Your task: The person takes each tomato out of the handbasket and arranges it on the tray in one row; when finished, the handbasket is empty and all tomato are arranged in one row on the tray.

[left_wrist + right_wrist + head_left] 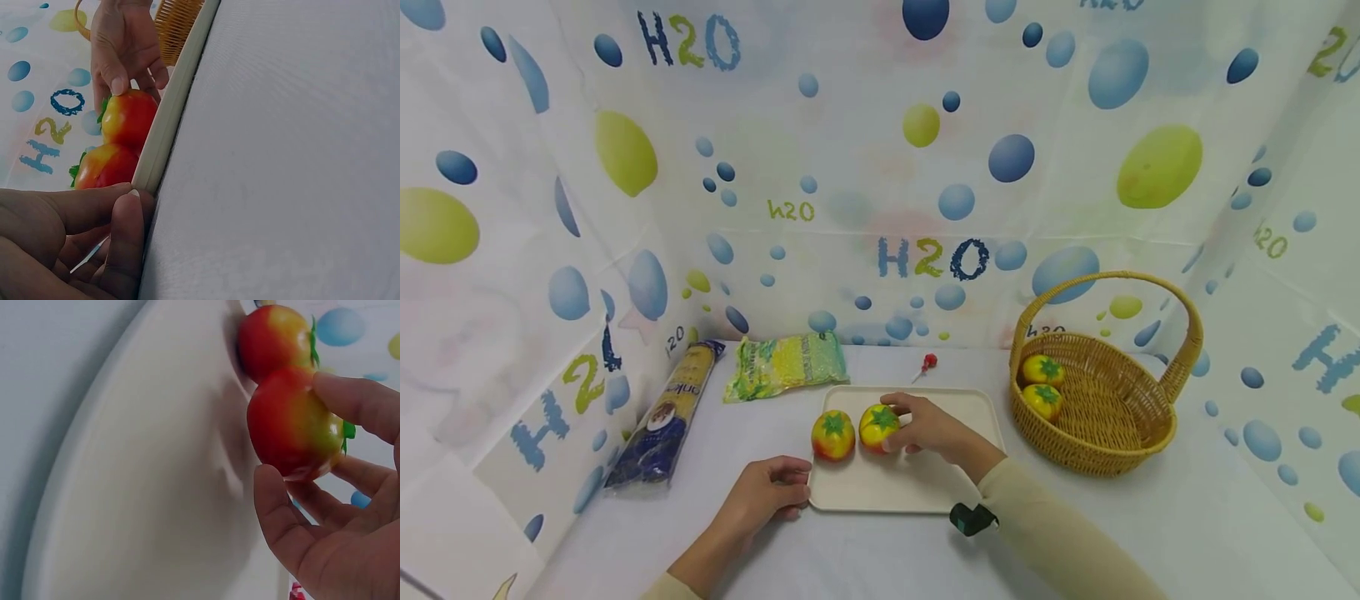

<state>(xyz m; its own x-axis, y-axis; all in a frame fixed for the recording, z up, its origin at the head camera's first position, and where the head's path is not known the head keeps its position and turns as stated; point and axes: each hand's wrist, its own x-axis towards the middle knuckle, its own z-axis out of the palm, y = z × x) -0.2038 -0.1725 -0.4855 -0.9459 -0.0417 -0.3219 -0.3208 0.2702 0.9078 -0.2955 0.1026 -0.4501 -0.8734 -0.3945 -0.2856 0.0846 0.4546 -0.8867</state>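
Observation:
On the beige tray (pixel 917 492) are two red-and-yellow toy tomatoes with green leafy tops. My right hand (pixel 936 429) has its thumb and fingers around the right tomato (pixel 877 427), seen close up in the right wrist view (pixel 294 422). The left tomato (pixel 832 436) sits beside it, near the tray's left side. At that side, my left hand (pixel 767 492) pinches the tray's rim (pixel 164 137) between thumb and finger. Whether the gripped tomato touches the tray is hard to tell.
A wicker basket (pixel 1093 458) with a tall handle stands at the right, two more tomatoes (pixel 1042 387) inside. Behind the tray lie a lollipop (pixel 929 362) and a green-yellow packet (pixel 790 364). A long blue-and-gold packet (pixel 670 417) lies by the left wall.

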